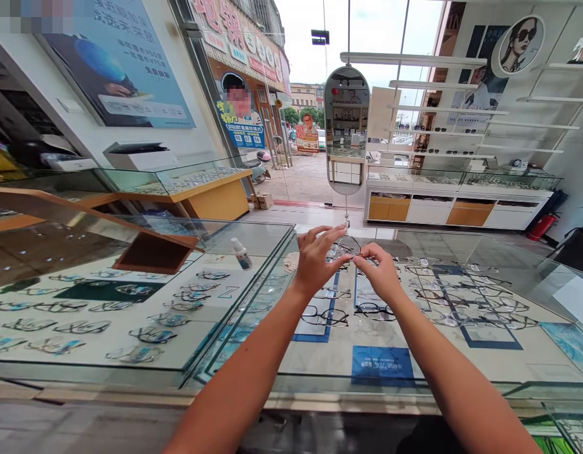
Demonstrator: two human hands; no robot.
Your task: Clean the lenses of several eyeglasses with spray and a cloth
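Observation:
Both hands are raised over the glass display case, holding one pair of thin-framed eyeglasses between them. My left hand pinches the left side of the frame, its thumb low and its fingers stretched along the top. With thumb and fingertips closed, my right hand grips the lower right of the rim. Part of the glasses is hidden behind my fingers. Beneath my hands, dark-framed eyeglasses and another black pair sit in the case with several more pairs.
A small white spray bottle stands left of my hands, near a crumpled pale cloth. An oval mirror hangs ahead. A wooden stand is at the left. A blue card lies near the front edge.

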